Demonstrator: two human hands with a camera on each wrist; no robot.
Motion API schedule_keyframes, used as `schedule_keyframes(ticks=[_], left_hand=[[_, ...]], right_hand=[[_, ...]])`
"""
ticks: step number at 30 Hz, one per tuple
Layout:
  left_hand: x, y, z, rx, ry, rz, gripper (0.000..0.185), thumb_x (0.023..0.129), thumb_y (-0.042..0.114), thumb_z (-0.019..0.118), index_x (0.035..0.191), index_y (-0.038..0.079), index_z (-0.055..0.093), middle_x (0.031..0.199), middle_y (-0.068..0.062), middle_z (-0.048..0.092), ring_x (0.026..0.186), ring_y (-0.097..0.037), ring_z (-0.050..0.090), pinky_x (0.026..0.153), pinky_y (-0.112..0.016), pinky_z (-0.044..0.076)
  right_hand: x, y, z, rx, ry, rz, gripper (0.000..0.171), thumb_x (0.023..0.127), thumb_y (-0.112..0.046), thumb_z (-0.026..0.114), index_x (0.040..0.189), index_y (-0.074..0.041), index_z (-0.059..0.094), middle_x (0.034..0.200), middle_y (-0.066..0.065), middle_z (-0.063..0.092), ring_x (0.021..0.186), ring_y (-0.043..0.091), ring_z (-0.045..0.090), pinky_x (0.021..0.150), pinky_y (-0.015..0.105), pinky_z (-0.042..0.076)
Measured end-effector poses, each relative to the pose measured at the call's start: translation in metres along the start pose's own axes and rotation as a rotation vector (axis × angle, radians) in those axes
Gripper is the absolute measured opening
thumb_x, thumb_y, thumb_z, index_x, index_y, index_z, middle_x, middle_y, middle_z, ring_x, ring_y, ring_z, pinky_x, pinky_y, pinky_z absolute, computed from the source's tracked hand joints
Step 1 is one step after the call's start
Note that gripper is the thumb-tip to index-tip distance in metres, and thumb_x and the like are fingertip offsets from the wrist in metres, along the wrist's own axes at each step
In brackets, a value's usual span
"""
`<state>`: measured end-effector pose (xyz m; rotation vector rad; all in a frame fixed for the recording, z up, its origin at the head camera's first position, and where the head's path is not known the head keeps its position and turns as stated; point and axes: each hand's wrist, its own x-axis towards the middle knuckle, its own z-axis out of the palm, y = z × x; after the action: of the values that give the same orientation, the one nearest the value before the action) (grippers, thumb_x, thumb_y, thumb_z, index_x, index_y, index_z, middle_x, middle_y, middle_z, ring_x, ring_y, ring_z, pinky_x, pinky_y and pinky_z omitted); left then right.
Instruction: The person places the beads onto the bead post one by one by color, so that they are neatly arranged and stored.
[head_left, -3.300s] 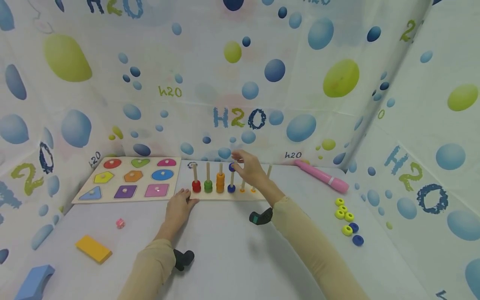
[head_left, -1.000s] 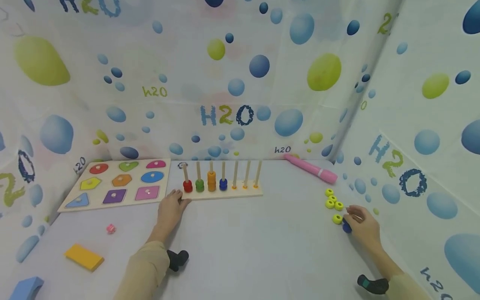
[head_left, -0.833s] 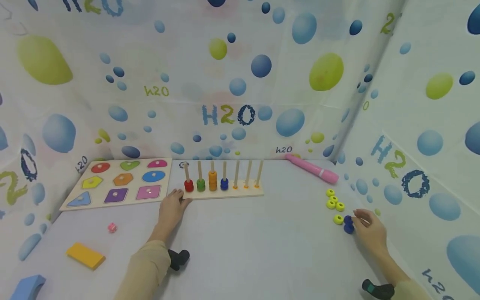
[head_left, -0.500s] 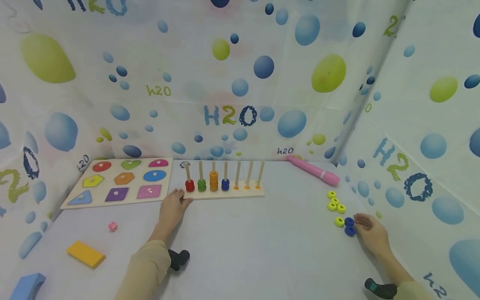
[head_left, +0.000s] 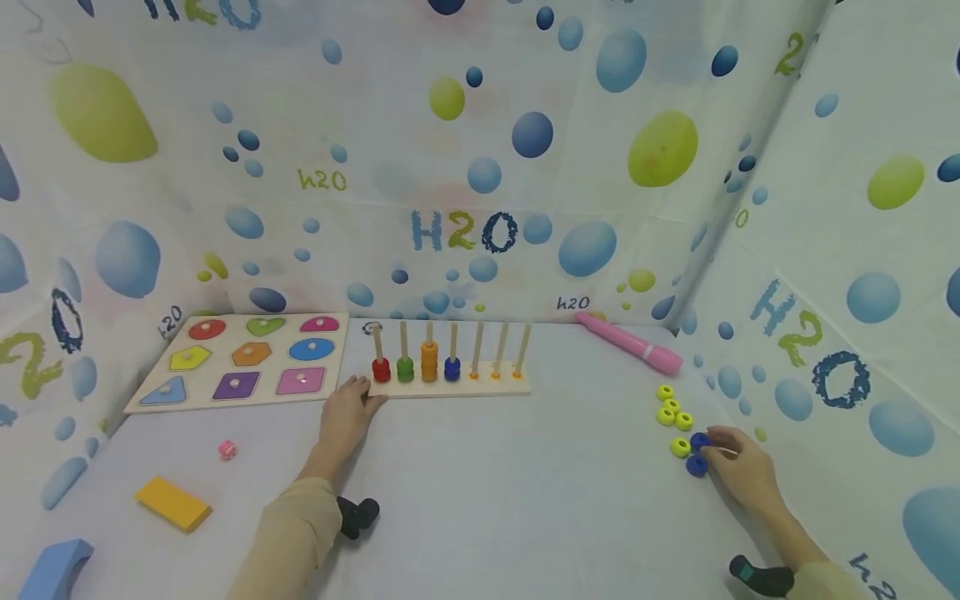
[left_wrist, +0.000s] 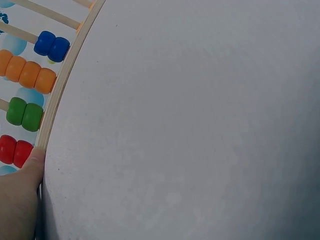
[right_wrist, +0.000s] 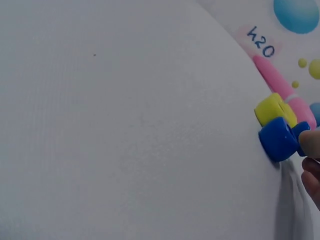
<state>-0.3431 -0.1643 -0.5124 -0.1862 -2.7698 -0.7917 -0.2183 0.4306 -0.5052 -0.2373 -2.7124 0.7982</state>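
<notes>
A wooden peg board (head_left: 491, 388) stands at the back of the table with red (head_left: 381, 371), green (head_left: 405, 369), orange (head_left: 429, 362) and blue rings (head_left: 452, 369) on its left pegs; three right pegs are bare. My left hand (head_left: 358, 393) rests flat against its front left corner, and the thumb (left_wrist: 30, 170) touches the base edge (left_wrist: 65, 85). At the far right my right hand (head_left: 712, 446) pinches a blue ring (head_left: 699, 440); a second blue ring (head_left: 696, 465) lies beside it. Several yellow rings (head_left: 666, 415) lie just behind. In the right wrist view a fingertip (right_wrist: 311, 142) touches the far blue ring (right_wrist: 301, 131).
A shape puzzle board (head_left: 240, 360) lies at the back left. A pink marker (head_left: 630, 343) lies in the back right corner. A small pink cube (head_left: 227, 450), a yellow block (head_left: 173, 503) and a blue block (head_left: 52, 567) sit front left. Printed cloth walls close three sides.
My right hand left the peg board, went to the loose rings at the right and drew back slightly, uncovering both blue rings. The left hand has stayed on the board's corner.
</notes>
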Motion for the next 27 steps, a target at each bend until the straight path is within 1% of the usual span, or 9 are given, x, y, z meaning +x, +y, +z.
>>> schedule_keyframes(ticks=[3, 6, 9, 13, 17, 19, 23, 25, 27], left_hand=[[0.0, -0.001, -0.002, 0.003, 0.005, -0.001, 0.05, 0.087, 0.024, 0.07, 0.121, -0.011, 0.057, 0.123, -0.029, 0.055, 0.122, -0.045, 0.045, 0.101, -0.055, 0.037], [0.0, -0.002, -0.003, 0.007, 0.008, -0.01, 0.049, 0.087, 0.024, 0.069, 0.121, -0.01, 0.058, 0.124, -0.029, 0.055, 0.122, -0.045, 0.045, 0.101, -0.055, 0.037], [0.0, -0.001, -0.003, 0.002, -0.003, -0.02, 0.05, 0.087, 0.024, 0.069, 0.122, -0.01, 0.057, 0.125, -0.028, 0.055, 0.123, -0.044, 0.044, 0.102, -0.054, 0.036], [-0.001, 0.0, -0.002, 0.003, -0.014, -0.029, 0.05, 0.087, 0.024, 0.069, 0.122, -0.01, 0.057, 0.126, -0.027, 0.054, 0.124, -0.043, 0.043, 0.103, -0.054, 0.036], [-0.001, 0.0, 0.0, 0.005, -0.012, -0.023, 0.049, 0.087, 0.024, 0.069, 0.122, -0.01, 0.057, 0.125, -0.027, 0.055, 0.124, -0.043, 0.044, 0.102, -0.054, 0.036], [0.0, 0.0, 0.001, 0.005, -0.01, -0.017, 0.049, 0.087, 0.024, 0.069, 0.121, -0.01, 0.057, 0.125, -0.027, 0.055, 0.124, -0.043, 0.044, 0.102, -0.054, 0.036], [0.001, -0.001, 0.002, 0.001, -0.011, -0.019, 0.05, 0.087, 0.025, 0.069, 0.122, -0.009, 0.057, 0.125, -0.027, 0.055, 0.124, -0.043, 0.044, 0.102, -0.054, 0.036], [0.001, -0.001, 0.002, 0.003, -0.012, -0.02, 0.05, 0.087, 0.025, 0.069, 0.122, -0.009, 0.057, 0.126, -0.027, 0.055, 0.124, -0.043, 0.044, 0.102, -0.053, 0.036], [0.0, -0.002, 0.003, 0.004, -0.009, -0.018, 0.05, 0.087, 0.025, 0.069, 0.122, -0.009, 0.057, 0.125, -0.027, 0.055, 0.124, -0.043, 0.044, 0.102, -0.053, 0.037]], right_hand=[[0.003, -0.007, -0.002, 0.017, 0.028, -0.001, 0.04, 0.094, -0.023, 0.059, 0.126, -0.001, 0.051, 0.118, 0.023, 0.06, 0.107, 0.038, 0.058, 0.087, 0.048, 0.05], [0.011, -0.017, -0.001, 0.047, 0.072, -0.022, 0.041, 0.093, -0.025, 0.061, 0.125, -0.001, 0.052, 0.117, 0.022, 0.061, 0.105, 0.036, 0.06, 0.084, 0.034, 0.053], [0.021, -0.032, 0.003, 0.114, 0.093, -0.038, 0.039, 0.092, -0.022, 0.063, 0.124, -0.001, 0.053, 0.118, 0.02, 0.061, 0.106, 0.034, 0.06, 0.081, 0.018, 0.051], [0.037, -0.057, 0.014, 0.223, 0.084, -0.075, 0.038, 0.091, -0.019, 0.065, 0.122, -0.001, 0.053, 0.118, 0.018, 0.061, 0.107, 0.031, 0.059, 0.081, 0.009, 0.048], [0.053, -0.09, 0.026, 0.315, 0.042, -0.132, 0.038, 0.091, -0.019, 0.065, 0.122, -0.002, 0.054, 0.117, 0.015, 0.061, 0.106, 0.029, 0.06, 0.081, 0.008, 0.047], [0.06, -0.113, 0.03, 0.363, 0.01, -0.161, 0.036, 0.091, -0.017, 0.065, 0.121, -0.001, 0.054, 0.117, 0.015, 0.061, 0.106, 0.03, 0.06, 0.082, 0.009, 0.048], [0.078, -0.156, 0.044, 0.44, -0.02, -0.206, 0.037, 0.09, -0.017, 0.066, 0.123, -0.003, 0.055, 0.116, 0.013, 0.062, 0.107, 0.026, 0.061, 0.085, 0.018, 0.05], [0.086, -0.177, 0.051, 0.475, -0.028, -0.232, 0.039, 0.089, -0.015, 0.066, 0.124, -0.003, 0.055, 0.117, 0.013, 0.062, 0.108, 0.026, 0.06, 0.088, 0.026, 0.051], [0.089, -0.204, 0.053, 0.527, -0.037, -0.28, 0.039, 0.088, -0.008, 0.066, 0.125, 0.0, 0.054, 0.118, 0.018, 0.061, 0.11, 0.03, 0.059, 0.091, 0.033, 0.051]])
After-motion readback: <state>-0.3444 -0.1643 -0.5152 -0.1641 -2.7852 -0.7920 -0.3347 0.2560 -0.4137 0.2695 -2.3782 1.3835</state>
